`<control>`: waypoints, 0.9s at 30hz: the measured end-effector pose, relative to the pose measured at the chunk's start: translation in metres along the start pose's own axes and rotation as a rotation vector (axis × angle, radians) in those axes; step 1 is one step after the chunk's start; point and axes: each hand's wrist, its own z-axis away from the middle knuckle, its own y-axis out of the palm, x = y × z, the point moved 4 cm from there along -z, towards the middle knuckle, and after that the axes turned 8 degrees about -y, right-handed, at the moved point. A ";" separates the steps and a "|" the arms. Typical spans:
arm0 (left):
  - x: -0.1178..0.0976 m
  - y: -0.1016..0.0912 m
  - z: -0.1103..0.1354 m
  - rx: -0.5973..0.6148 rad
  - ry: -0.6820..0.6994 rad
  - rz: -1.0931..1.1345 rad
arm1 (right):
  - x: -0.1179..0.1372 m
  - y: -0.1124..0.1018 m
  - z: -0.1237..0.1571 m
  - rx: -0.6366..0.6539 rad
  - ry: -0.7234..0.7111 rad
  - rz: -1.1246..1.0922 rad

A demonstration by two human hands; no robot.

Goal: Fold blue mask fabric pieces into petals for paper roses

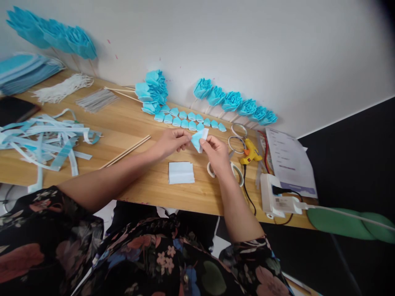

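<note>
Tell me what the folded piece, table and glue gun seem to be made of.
Folded piece: probably matte nonwoven fabric or paper; it holds creases.
Table: wood or wood-look laminate, smooth, with visible grain.
Glue gun: likely smooth, hard plastic, given its yellow molded-looking body.

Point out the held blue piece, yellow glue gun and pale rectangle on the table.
Held blue piece (196,142), head view: its blue face.
Yellow glue gun (252,153), head view: its body.
Pale rectangle (181,172), head view: upper surface.
</note>
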 end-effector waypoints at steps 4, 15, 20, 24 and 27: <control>0.001 0.001 0.000 0.040 0.004 -0.011 | 0.001 0.001 0.000 0.011 0.004 0.013; 0.005 0.006 0.000 0.117 0.030 -0.055 | 0.000 0.007 0.001 0.073 0.053 -0.080; 0.006 0.009 0.004 0.155 0.019 -0.136 | -0.002 0.006 0.001 0.000 0.077 -0.121; 0.004 0.008 0.004 0.131 0.001 -0.151 | -0.007 0.001 -0.002 -0.111 0.094 -0.194; 0.003 0.005 0.002 0.089 0.014 -0.105 | -0.008 0.000 -0.002 -0.067 0.126 -0.210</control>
